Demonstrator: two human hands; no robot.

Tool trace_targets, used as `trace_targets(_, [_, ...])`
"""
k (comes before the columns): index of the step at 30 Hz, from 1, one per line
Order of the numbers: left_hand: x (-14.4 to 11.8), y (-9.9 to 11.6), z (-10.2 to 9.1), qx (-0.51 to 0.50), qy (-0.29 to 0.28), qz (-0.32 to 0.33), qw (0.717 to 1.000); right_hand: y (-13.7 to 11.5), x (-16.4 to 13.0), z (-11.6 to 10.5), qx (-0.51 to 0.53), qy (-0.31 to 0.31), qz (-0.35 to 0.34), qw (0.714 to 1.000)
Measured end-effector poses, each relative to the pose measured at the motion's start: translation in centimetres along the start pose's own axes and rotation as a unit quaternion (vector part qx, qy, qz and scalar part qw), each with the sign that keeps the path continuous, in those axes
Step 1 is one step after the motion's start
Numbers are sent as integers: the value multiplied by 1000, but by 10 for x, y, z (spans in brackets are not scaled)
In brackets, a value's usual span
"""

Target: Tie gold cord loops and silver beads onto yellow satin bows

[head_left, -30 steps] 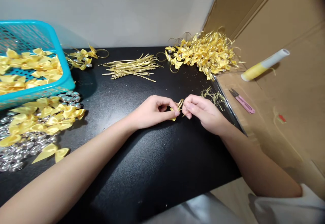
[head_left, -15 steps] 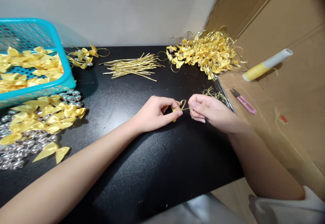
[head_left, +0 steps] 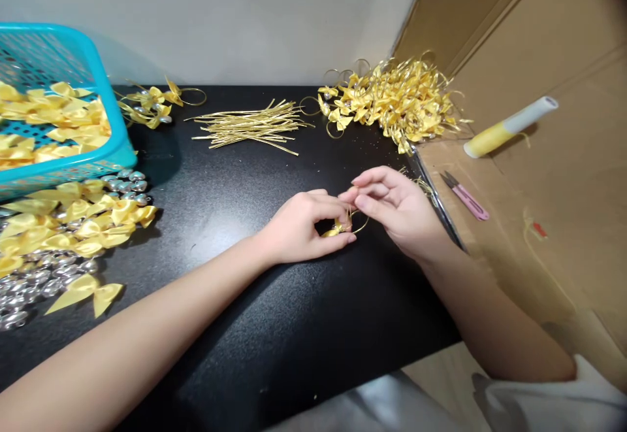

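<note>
My left hand (head_left: 304, 228) is closed over the black table, thumb and fingers round a small yellow ribbon bow (head_left: 334, 230) partly hidden by the fingers. A thin gold wire tie (head_left: 363, 225) curves out of that grip in a loop towards the right. Just above the loop, my right hand (head_left: 398, 208) pinches with thumb and forefinger at a thin end of the wire, its other fingers loosely curled. The fingertips of both hands are close together, and the exact pinch point is small and hard to make out.
Gold wire ties (head_left: 252, 126) lie behind my hands. Finished bows with loops (head_left: 399, 102) are heaped at back right. A turquoise basket (head_left: 115, 151) of bows, loose bows (head_left: 93, 219) and silver beads (head_left: 42, 283) are left. Pink-handled snips (head_left: 467, 200) and a tube (head_left: 512, 126) lie right.
My right hand has turned and moved left and up, closer to the left fingers. The wire loop now sticks out to the right, and the left hand has shifted slightly down.
</note>
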State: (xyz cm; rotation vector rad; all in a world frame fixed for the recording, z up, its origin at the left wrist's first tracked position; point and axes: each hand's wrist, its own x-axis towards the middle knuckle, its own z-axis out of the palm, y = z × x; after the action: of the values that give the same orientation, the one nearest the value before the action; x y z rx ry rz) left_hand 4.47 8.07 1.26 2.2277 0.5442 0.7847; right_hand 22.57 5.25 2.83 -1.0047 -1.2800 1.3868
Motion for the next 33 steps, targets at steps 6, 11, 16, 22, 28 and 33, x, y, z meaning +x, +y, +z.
trace_targets(6, [-2, -1, -3, -49, -29, -34, 998, 8, 4, 0, -22, 18, 31, 999])
trace_targets(11, [-1, 1, -5, -63, -40, -57, 996, 7, 5, -4, -93, 20, 27, 995])
trace_targets(16, [1, 0, -6, -80, -39, -54, 995, 3, 5, -6, -154, 10, -10, 988])
trace_targets(22, [0, -1, -6, -80, -38, -42, 995, 1, 2, -7, -255, -24, -50, 965])
trace_targets(28, [-1, -2, -6, -73, -33, -51, 995, -5, 1, -13, -366, -79, -111, 921])
trace_targets(33, [-1, -2, -5, -76, -26, -56, 995, -6, 3, -17, -401, -74, -165, 898])
